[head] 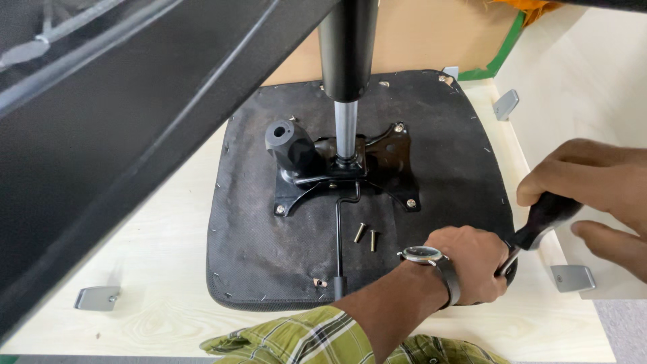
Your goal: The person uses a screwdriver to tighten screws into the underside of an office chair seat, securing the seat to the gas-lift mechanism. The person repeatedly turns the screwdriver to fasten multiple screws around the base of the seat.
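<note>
right hand (593,185): closed around the black handle of a screwdriver (539,226), shaft angled down-left toward the seat's right edge
left hand (475,259): fisted at the seat edge, wrist with a watch (423,254); seems to pinch the tool tip or a fastener, fingers hidden so cannot tell which
tip: hidden behind the left hand
slip risk: if the tip cams out under push, it likely jabs the left hand sitting right at it
seat (269,243): upturned black chair seat lying flat on the pale desk (162,269), underside up
shift risk: seat is not clamped, a hard sideways push could slide it on the desk
loose screws (365,236): two, lying on the fabric just below the plate; a knock could roll them off
mechanism plate (384,172): bolted mid-seat, gas column (346,128) upright in it, knob (288,143) to its left
lever (339,243): thin rod running toward the near edge
overhead part (121,121): big dark piece over the left, blocks view
</note>
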